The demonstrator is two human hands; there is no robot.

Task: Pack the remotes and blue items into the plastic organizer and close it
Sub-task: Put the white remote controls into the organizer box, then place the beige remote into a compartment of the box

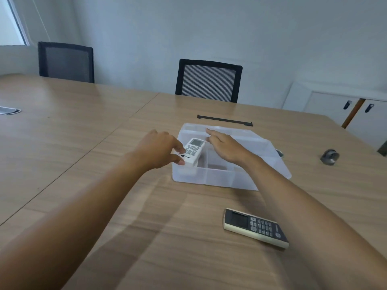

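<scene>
A clear plastic organizer (213, 178) with inner dividers stands open on the wooden table, its lid (261, 143) tilted back to the right. My left hand (157, 151) grips the near end of a white remote (193, 150) that lies slanted over the organizer's left compartment. Over the box's middle my right hand (226, 147) hovers with flat, spread fingers pointing at the far rim, holding nothing. A second remote (255, 227), cream with a dark face, lies on the table in front of the organizer. I see no blue items.
A black strip (225, 120) lies behind the organizer. A small grey rounded object (329, 156) sits at the right. Two black mesh chairs (209, 80) stand at the table's far side, and a white cabinet (335, 109) is beyond the right edge.
</scene>
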